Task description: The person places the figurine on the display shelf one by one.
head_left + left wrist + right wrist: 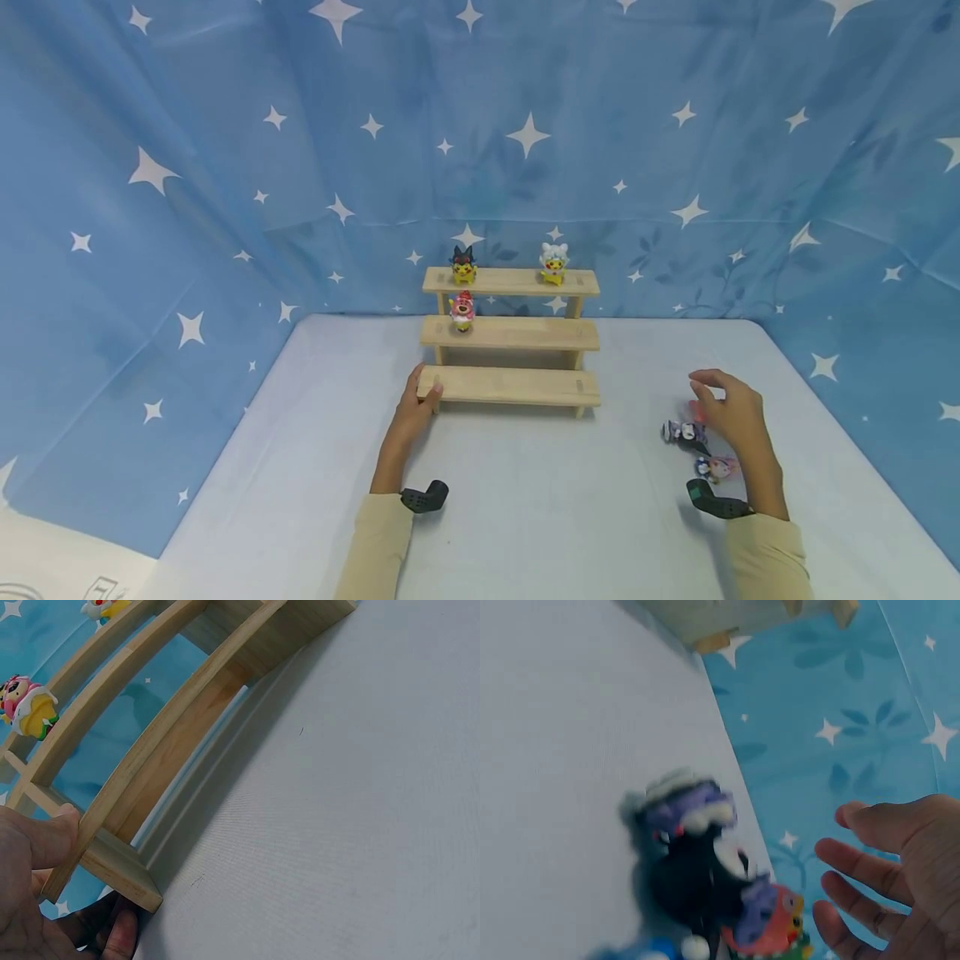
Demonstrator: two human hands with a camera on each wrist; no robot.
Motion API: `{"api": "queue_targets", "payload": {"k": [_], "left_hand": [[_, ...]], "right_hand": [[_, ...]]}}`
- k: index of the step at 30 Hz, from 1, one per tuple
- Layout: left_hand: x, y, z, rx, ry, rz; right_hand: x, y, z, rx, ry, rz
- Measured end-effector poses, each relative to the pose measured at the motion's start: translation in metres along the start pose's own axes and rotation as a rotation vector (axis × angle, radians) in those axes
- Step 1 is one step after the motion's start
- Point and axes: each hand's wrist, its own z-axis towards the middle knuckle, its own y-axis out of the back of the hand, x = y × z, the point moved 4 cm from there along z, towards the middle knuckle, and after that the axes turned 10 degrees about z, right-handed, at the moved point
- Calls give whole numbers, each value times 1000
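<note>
My left hand [411, 417] grips the left end of a three-tier wooden display shelf [517, 385] at its lowest step. In the left wrist view the thumb [56, 832] lies on the step and other fingers reach round its end. Over the right side of the table hovers my right hand [741, 412], fingers bent loosely with nothing between them. Below it lie a purple and black figurine [681, 432], a pink and blue figurine [717, 468] and a partly hidden red one [697, 410]. The right wrist view shows the purple and black figurine blurred, apart from the fingers.
Two yellow figurines, one with a black-eared hood [463, 267] and one with a white hood [553, 265], stand on the top step. A pink-hooded figurine [462, 312] stands on the middle step's left. Behind the white table [555, 500] hangs a blue star-patterned cloth [480, 108].
</note>
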Motion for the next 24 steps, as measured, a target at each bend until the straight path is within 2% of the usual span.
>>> {"api": "queue_targets", "payload": {"k": [8, 16, 24], "left_hand": [[3, -2, 5, 12, 34, 20], [1, -1, 4, 8, 37, 24], [2, -2, 4, 16, 46, 24]], "right_hand": [[-25, 13, -10, 133, -110, -127], [-39, 12, -14, 308, -193, -134], [-45, 14, -14, 315, -248, -145]]}}
